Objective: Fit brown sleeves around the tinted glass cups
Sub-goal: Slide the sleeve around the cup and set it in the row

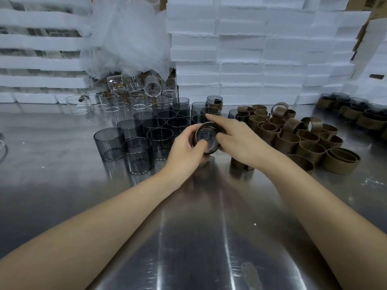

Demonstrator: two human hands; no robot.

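Note:
Above the steel table (188, 227) I hold one tinted glass cup (206, 136) tipped toward me, a brown sleeve (211, 124) around its wall. My left hand (185, 149) grips the cup from the left, thumb across its lower rim. My right hand (236, 139) holds the sleeve on the right side, index finger stretched over the top. Several bare tinted cups (138, 141) stand in a cluster to the left. A heap of empty brown sleeves (297, 135) lies to the right.
Clear glass cups (125, 97) stand behind the tinted ones under a plastic sheet. Sleeved cups (356, 111) sit at the far right. Stacked white foam trays (251, 49) wall off the back of the table. A sleeved cup (240, 164) stands under my right wrist.

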